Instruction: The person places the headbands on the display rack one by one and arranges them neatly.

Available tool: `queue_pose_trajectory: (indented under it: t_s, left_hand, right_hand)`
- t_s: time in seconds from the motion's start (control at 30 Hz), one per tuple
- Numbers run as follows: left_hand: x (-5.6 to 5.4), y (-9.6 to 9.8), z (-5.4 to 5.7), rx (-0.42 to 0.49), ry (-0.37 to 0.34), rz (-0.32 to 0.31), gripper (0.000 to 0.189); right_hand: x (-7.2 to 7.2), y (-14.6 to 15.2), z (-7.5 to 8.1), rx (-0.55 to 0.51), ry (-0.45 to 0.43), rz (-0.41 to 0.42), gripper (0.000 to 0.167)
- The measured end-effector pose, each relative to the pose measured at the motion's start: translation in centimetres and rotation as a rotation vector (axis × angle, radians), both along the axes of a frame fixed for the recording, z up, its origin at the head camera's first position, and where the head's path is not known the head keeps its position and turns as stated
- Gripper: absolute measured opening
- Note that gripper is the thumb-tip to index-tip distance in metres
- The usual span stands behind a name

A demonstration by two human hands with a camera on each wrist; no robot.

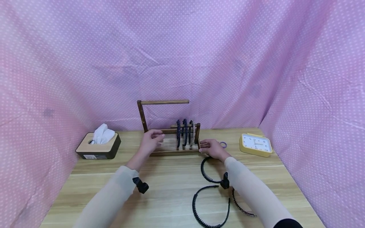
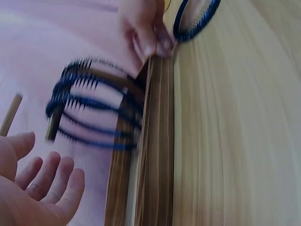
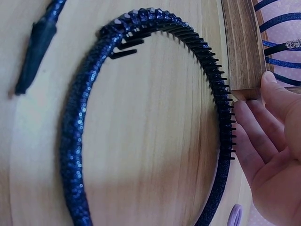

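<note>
A brown wooden rack (image 1: pixel 174 153) stands at the back middle of the table, with a tall bar on its left and a shorter bar on its right. Several toothed headbands (image 1: pixel 185 133), dark ones and a paler one, hang over the shorter bar. My left hand (image 1: pixel 150 142) hovers by the rack's left part; the left wrist view shows its fingers loosely spread, holding nothing. At the rack's right end, my right hand (image 1: pixel 214 148) pinches the base corner, the thumb (image 3: pixel 273 87) against the wood. Just below that hand lies a dark blue headband (image 3: pixel 75 155).
Two more headbands lie nearer the front: a black one (image 1: pixel 195 205) and one (image 1: pixel 240 207) partly under the right forearm. A purple ring (image 1: pixel 226 146) is beside the right hand. A tissue box (image 1: pixel 98 147) stands left, a yellow clock (image 1: pixel 255 144) right, before a pink dotted curtain (image 1: pixel 182 63).
</note>
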State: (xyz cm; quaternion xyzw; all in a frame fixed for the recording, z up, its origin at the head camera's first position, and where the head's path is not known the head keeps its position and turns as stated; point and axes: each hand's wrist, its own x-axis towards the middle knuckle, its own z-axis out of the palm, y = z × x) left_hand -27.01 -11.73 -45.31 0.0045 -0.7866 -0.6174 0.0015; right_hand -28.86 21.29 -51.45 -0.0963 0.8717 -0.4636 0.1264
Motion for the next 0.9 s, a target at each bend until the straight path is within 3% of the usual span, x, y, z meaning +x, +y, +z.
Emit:
queue_pose_trajectory:
  t_s: [0.2, 0.3, 0.43, 0.57, 0.7, 0.8, 0.9]
  left_hand:
    - [-0.6, -5.0, -1.1, -0.158, 0.033, 0.07, 0.039]
    - [-0.6, -7.1, -1.9, -0.171, 0.031, 0.122, 0.039]
    - [-0.2, -9.0, -3.1, -0.164, -0.04, 0.154, 0.042]
    - [-0.1, -10.1, -4.7, -0.155, -0.107, 0.094, 0.048]
    - [-0.2, -10.4, -6.0, -0.089, -0.17, 0.014, 0.054]
    - [-0.2, -10.4, -6.4, -0.029, -0.205, -0.019, 0.057]
    - [-0.2, -10.4, -6.4, -0.032, -0.207, -0.046, 0.057]
  right_hand:
    - [0.0, 0.2, 0.4, -0.01, -0.005, 0.008, 0.047]
    - [0.0, 0.2, 0.3, -0.013, 0.0, 0.011, 0.048]
    - [-0.1, 0.1, 0.1, -0.023, 0.001, 0.007, 0.047]
    - [-0.1, 0.0, 0.0, -0.029, -0.005, -0.003, 0.047]
    - [0.0, -0.1, 0.0, -0.031, -0.007, -0.011, 0.046]
    - [0.0, -0.2, 0.0, -0.033, -0.01, -0.008, 0.046]
    - [0.0, -0.2, 0.0, -0.035, -0.016, -0.007, 0.046]
